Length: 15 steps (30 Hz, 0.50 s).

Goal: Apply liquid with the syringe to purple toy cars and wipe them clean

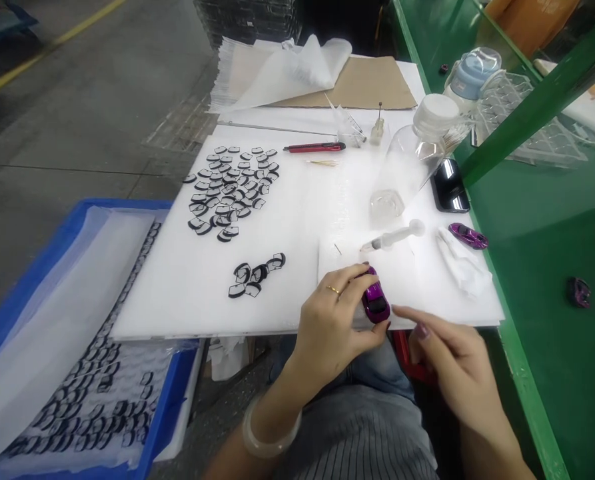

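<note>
A small purple toy car (376, 299) is gripped between the thumb and fingers of my left hand (327, 327), at the front edge of the white work board (307, 220). My right hand (454, 363) is just right of the car. Its index finger points at the car's near end, the thumb is apart from it, and I see nothing held there. Whether that fingertip touches the car I cannot tell. Beyond the car lies a syringe (392, 237). Left of my left hand is a small cluster of black-edged clear pieces (252, 275).
A larger spread of such pieces (232, 187) covers the board's left side. Around it are a red cutter knife (314, 147), clear bottle (410, 157), phone (450, 185), crumpled tissue (464, 267) and second purple car (468, 235). A blue crate (164, 413) stands lower left.
</note>
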### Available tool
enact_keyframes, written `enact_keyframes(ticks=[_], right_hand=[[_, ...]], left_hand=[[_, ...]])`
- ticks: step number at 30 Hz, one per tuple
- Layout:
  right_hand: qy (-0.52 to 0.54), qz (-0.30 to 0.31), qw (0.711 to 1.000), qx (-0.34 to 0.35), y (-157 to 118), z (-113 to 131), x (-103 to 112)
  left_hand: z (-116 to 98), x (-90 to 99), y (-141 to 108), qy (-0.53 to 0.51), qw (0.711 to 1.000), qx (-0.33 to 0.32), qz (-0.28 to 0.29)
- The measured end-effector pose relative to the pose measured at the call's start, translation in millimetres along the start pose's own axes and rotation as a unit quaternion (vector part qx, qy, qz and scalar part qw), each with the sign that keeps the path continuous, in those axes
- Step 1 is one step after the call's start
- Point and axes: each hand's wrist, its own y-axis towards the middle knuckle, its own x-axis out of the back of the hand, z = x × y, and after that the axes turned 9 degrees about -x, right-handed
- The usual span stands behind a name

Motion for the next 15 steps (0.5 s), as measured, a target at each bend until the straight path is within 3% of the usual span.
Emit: enact_keyframes(ticks=[2, 4, 6, 7, 11, 13, 15], right_hand=[[-0.008, 0.02, 1.0, 0.0, -4.8, 4.1, -6.5], [-0.066, -0.093, 0.993, 0.036, 9.4, 6.0, -2.0], [-0.165, -0.256, 0.949, 0.076, 40.6, 5.7, 8.1], [-0.223, -0.294, 0.925, 0.084, 59.7, 4.9, 12.9], [-0.44, -0.23, 0.868, -0.009, 125.3, 0.3, 20.1], [-0.474, -0.212, 0.854, -0.02, 138.0, -1.2, 19.5], [-0.47, -0.224, 0.854, -0.013, 134.1, -0.4, 21.5]], left_hand=[[0.1, -0.4, -0.5, 0.003, 1.0, 0.007, 0.002], [0.5, -1.2, -0.9, 0.006, 1.0, 0.013, 0.001], [0.9, -2.2, -1.1, 0.01, 1.0, 0.014, -0.004], [1.0, -2.7, -1.1, 0.012, 1.0, 0.015, -0.005], [0.4, -3.7, -1.2, 0.016, 1.0, 0.016, -0.007], [-0.4, -3.4, -1.4, 0.016, 1.0, 0.016, -0.008], [-1.2, -2.8, -1.7, 0.015, 1.0, 0.019, -0.004]])
